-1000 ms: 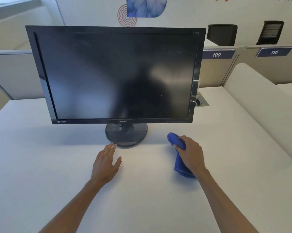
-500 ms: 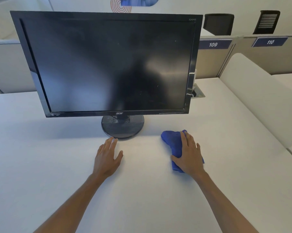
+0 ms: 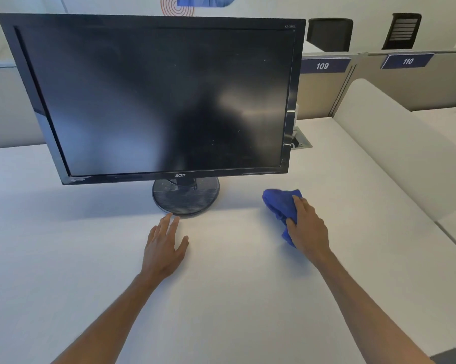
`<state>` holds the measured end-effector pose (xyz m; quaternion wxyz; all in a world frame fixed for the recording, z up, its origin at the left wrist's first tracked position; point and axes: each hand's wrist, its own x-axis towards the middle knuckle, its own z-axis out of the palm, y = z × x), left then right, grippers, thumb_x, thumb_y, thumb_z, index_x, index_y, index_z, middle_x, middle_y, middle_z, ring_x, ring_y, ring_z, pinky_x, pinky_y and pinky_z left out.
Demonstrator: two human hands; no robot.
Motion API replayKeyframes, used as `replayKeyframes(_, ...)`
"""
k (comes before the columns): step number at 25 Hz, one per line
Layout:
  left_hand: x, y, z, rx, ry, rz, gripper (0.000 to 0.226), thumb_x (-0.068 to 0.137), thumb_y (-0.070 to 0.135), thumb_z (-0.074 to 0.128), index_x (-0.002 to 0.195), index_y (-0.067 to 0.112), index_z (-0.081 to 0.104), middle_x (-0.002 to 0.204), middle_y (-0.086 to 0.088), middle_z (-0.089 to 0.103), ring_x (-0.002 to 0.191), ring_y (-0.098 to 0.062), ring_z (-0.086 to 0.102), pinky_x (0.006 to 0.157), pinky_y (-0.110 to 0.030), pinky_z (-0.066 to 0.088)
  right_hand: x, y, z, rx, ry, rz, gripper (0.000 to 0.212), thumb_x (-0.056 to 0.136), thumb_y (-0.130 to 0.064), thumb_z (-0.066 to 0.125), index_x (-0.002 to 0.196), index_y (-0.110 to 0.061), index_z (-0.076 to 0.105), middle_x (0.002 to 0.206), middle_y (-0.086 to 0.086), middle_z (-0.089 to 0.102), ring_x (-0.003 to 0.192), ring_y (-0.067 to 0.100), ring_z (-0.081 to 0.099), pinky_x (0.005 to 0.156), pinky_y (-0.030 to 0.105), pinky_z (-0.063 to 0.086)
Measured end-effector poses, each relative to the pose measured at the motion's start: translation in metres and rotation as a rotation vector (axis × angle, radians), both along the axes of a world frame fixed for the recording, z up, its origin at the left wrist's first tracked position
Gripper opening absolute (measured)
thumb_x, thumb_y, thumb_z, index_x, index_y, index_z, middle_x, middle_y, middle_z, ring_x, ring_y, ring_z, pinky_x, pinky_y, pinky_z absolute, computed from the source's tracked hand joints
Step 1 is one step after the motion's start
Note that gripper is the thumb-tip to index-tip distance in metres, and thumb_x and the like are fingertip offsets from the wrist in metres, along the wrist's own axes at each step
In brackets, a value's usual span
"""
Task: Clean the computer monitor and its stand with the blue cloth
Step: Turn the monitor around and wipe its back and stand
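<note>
A black monitor [image 3: 158, 98] with a dark, dusty screen stands on the white desk [image 3: 221, 298], on a round black stand [image 3: 186, 199]. My left hand [image 3: 163, 245] lies flat on the desk, fingers straight, with its fingertips just short of the stand's front edge. A crumpled blue cloth [image 3: 280, 206] lies on the desk to the right of the stand. My right hand [image 3: 307, 227] rests on top of the cloth's right side with straight fingers, thumb against the fabric. Part of the cloth is hidden under that hand.
A cable hatch [image 3: 301, 141] is set into the desk behind the monitor's right edge. A white curved divider [image 3: 394, 143] borders the desk on the right. Grey partitions with signs 109 [image 3: 322, 66] and 110 [image 3: 408, 61] stand behind.
My right hand has gone from curling round the cloth to lying flat on it, and the cloth has bunched up further forward. My left hand has slid slightly toward the stand.
</note>
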<state>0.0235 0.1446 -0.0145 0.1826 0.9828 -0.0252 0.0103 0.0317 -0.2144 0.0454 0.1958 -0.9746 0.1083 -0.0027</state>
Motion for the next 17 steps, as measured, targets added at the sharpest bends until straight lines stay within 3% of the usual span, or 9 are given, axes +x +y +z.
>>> replayKeyframes(3,0.0,0.001,-0.003,0.007,-0.004,-0.012,0.065,0.091,0.049,0.037,0.147,0.015,0.038,0.16,-0.007,0.029,0.146,-0.028,0.029,0.119,-0.043,0.018,-0.019,0.01,-0.015,-0.198,0.115,0.097,0.067,0.094,-0.036,0.038,0.154,-0.019,0.014,0.16,0.006,0.016,0.14,0.029,0.026,0.097,0.042,0.042)
replayKeyframes(6,-0.001,0.002,-0.006,0.013,-0.002,-0.016,0.066,0.092,0.05,0.035,0.148,0.016,0.037,0.161,-0.007,0.026,0.147,-0.027,0.026,0.119,-0.041,0.013,-0.029,0.015,-0.029,-0.279,0.191,0.118,0.081,0.082,-0.049,0.026,0.155,-0.023,0.002,0.163,0.006,-0.001,0.147,0.032,0.006,0.114,0.05,0.021)
replayKeyframes(9,-0.003,0.003,-0.007,0.012,-0.013,-0.03,0.07,0.091,0.056,0.026,0.148,0.016,0.036,0.161,-0.006,0.026,0.147,-0.026,0.025,0.119,-0.041,0.013,-0.031,0.019,-0.028,-0.293,0.152,0.11,0.092,0.072,-0.063,0.005,0.155,-0.024,0.001,0.163,0.006,-0.008,0.148,0.033,-0.001,0.116,0.051,0.013)
replayKeyframes(11,-0.004,0.004,-0.007,0.006,-0.014,-0.037,0.076,0.089,0.06,0.02,0.149,0.016,0.036,0.161,-0.006,0.027,0.147,-0.026,0.025,0.12,-0.041,0.013,-0.032,0.021,-0.029,-0.276,0.141,0.116,0.096,0.071,-0.072,0.001,0.155,-0.026,0.0,0.163,0.003,-0.007,0.15,0.029,-0.003,0.117,0.05,0.009)
replayKeyframes(14,-0.005,0.006,-0.006,-0.003,-0.013,-0.039,0.078,0.088,0.061,0.017,0.149,0.015,0.036,0.16,-0.006,0.029,0.147,-0.026,0.026,0.12,-0.041,0.014,-0.029,0.024,-0.023,-0.245,0.094,0.089,0.093,0.077,-0.077,0.006,0.153,-0.024,0.017,0.162,0.002,0.016,0.148,0.025,0.014,0.118,0.047,0.011)
replayKeyframes(17,-0.001,0.015,0.004,-0.011,-0.076,0.009,0.073,0.09,0.057,0.023,0.143,0.013,0.044,0.154,-0.009,0.04,0.141,-0.029,0.038,0.117,-0.044,0.024,-0.012,0.026,0.003,-0.075,-0.19,-0.022,0.059,0.092,-0.06,0.042,0.134,-0.02,0.053,0.136,0.0,0.057,0.122,0.021,0.053,0.109,0.04,0.033)
